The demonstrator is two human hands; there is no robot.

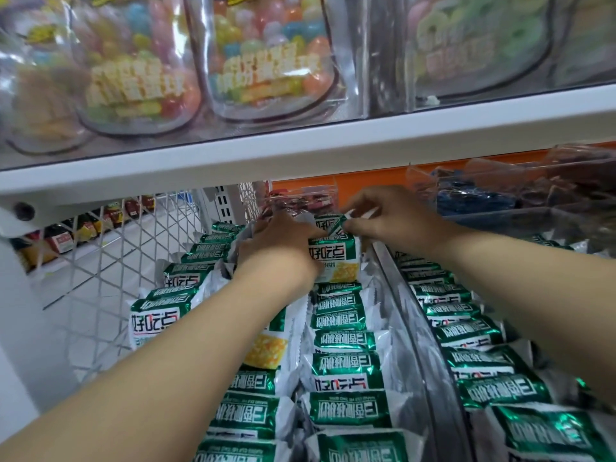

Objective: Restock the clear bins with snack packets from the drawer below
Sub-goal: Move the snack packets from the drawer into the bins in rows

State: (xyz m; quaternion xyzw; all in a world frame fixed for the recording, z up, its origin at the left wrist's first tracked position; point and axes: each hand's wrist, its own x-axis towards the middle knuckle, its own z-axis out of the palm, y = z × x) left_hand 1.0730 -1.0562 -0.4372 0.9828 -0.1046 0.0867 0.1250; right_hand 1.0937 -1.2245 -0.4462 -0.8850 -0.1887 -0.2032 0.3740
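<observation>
The upright green packet (335,261) stands at the far end of the bin, just left of the clear divider (405,305). The right hand (393,221) reaches over the divider and pinches the packet's top corner between thumb and fingers. The left hand (280,241) touches the packet's left edge; its fingers curl out of sight, so its grip cannot be told. Rows of matching packets (343,368) fill the bins on both sides of the divider. Above the divider runs a white shelf (300,151) bearing candy bags (266,61).
</observation>
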